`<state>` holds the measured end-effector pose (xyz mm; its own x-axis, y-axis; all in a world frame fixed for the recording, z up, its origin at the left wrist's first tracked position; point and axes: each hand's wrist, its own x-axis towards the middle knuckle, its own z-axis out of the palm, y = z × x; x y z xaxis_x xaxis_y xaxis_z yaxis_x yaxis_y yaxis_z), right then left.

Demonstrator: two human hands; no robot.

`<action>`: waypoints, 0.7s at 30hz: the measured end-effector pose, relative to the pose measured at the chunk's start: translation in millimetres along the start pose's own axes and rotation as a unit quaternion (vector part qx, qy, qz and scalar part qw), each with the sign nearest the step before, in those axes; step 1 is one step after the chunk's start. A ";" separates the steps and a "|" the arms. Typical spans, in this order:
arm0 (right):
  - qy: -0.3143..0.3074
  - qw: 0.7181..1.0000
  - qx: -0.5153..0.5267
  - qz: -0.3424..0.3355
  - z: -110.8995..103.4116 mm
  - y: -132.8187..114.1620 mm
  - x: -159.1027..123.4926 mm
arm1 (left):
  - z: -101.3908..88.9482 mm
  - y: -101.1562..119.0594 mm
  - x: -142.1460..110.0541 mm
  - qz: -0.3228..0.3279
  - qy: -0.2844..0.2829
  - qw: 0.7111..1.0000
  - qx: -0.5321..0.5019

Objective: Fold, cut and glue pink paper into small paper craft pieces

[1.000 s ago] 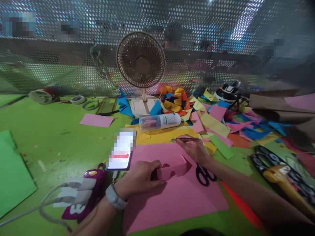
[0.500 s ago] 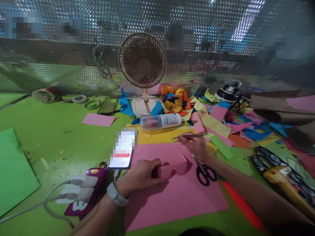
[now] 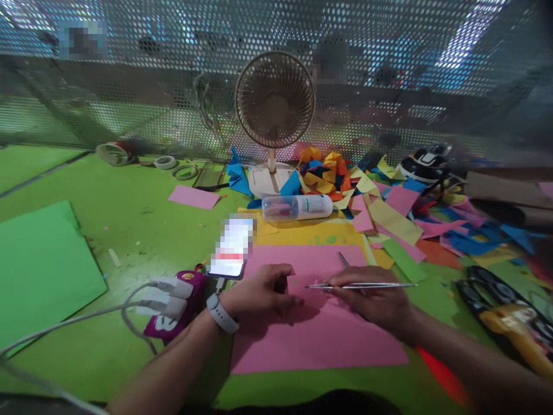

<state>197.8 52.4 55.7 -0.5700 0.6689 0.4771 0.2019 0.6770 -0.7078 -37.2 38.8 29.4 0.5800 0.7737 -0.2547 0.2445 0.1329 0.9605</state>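
Observation:
My left hand (image 3: 263,294) is closed with thumb and fingers on a small folded pink paper piece (image 3: 297,283), which bears a tiny green speck. Facing it, my right hand (image 3: 380,297) grips slim silver tweezers (image 3: 358,285), held almost level with their tips at the right side of the paper piece. Both hands are over a large pink sheet (image 3: 276,346). Scissors (image 3: 344,260) lie on that sheet, mostly hidden under my right hand. Behind it, small green bits (image 3: 330,239) rest on a yellow sheet (image 3: 294,231).
Left of the pink sheet are a lit phone (image 3: 231,248) and a purple power strip (image 3: 185,300) with white cables. A clear bottle (image 3: 298,207) lies before a fan (image 3: 275,101). Paper scraps (image 3: 395,219) are heaped at right; a green sheet (image 3: 47,265) is far left.
My right hand has come down from the yellow sheet to the folded pink paper, bringing the tweezers beside it. The paper piece has been turned in my left hand. The view has shifted left.

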 end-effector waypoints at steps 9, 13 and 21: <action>-0.023 0.999 -0.018 -0.044 9.0 8.2 -4.6 | 2.4 0.1 -0.7 -0.026 -0.020 0.996 -0.078; -0.017 0.999 -0.018 -0.036 10.5 9.2 -6.3 | 4.0 1.9 -0.9 -0.028 -0.020 0.995 -0.098; -0.052 0.996 -0.059 -0.036 7.7 10.6 -10.9 | 2.5 -6.8 1.1 -0.020 -0.039 0.994 -0.099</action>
<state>200.0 49.9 39.0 -0.6646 0.5864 0.4630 0.2460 0.7569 -0.6055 -36.3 37.2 22.3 0.6336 0.7161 -0.2929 0.1156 0.2868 0.9510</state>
